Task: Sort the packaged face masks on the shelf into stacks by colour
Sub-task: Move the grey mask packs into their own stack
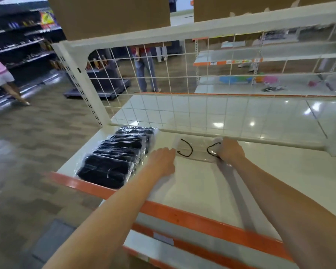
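Mid-frame on the shelf [202, 191], both hands flank a white mask pack [195, 150]: left hand [162, 162] flat beside it, right hand [231, 150] gripping its edge. I'd square it well clear of the black stack [114, 156] at left.

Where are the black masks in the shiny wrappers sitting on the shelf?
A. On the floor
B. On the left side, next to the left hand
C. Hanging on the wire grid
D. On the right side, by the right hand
B: the black packaged masks lie in a row on the shelf, left of the left hand.
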A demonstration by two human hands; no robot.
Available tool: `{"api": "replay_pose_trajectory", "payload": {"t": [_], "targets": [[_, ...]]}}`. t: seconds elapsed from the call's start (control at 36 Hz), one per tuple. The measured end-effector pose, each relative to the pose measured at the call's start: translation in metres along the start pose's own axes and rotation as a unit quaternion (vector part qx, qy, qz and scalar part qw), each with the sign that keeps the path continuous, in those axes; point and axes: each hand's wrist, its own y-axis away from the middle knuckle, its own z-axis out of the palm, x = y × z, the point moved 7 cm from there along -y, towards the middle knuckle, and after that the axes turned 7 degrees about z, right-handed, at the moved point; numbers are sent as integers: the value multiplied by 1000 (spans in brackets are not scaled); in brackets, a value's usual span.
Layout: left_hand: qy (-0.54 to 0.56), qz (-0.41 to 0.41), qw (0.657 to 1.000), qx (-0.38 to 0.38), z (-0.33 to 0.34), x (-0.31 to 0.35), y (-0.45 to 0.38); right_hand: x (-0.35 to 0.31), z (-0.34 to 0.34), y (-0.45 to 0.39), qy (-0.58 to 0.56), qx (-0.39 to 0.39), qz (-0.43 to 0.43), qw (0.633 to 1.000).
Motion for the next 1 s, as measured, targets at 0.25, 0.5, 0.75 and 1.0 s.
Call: {"api": "replay_pose_trajectory", "payload": {"t": [0.25,0.5,0.75,1.0], "targets": [[9,26,1000,-1,-3,13,-6,-1,-17,10,191,133,31,972],[6,55,998,7,-21,66,-19,26,-48,19,187,104,-7,977],[-6,126,992,2,-26,171,-30,123,-90,47,217,77,16,973],[94,171,981,-16,-40,285,-42,260,-177,74,136,122,179,967]]}}
